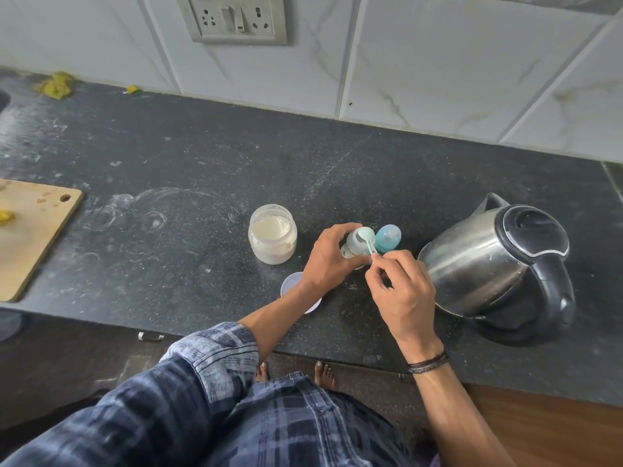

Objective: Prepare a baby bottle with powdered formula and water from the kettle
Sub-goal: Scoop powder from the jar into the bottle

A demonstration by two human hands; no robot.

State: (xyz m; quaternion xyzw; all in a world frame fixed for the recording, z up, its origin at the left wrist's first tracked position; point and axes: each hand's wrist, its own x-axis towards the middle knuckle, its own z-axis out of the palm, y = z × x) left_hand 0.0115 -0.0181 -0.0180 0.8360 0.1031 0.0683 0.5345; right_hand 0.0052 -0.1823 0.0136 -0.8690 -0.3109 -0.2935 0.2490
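The left hand [328, 261] hides much of the bottle [355, 244]; its forearm [279, 308] overlaps the lid [291, 284].

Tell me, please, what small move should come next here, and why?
Probably tip the spoon so its powder drops into the bottle. The right hand pinches its handle, the bowl sits over the open bottle mouth, and the left hand grips the bottle. Whether the spoon holds powder is unclear.

Dark stone counter [202, 156], marbled wall tiles [421, 62], socket panel [236, 18]
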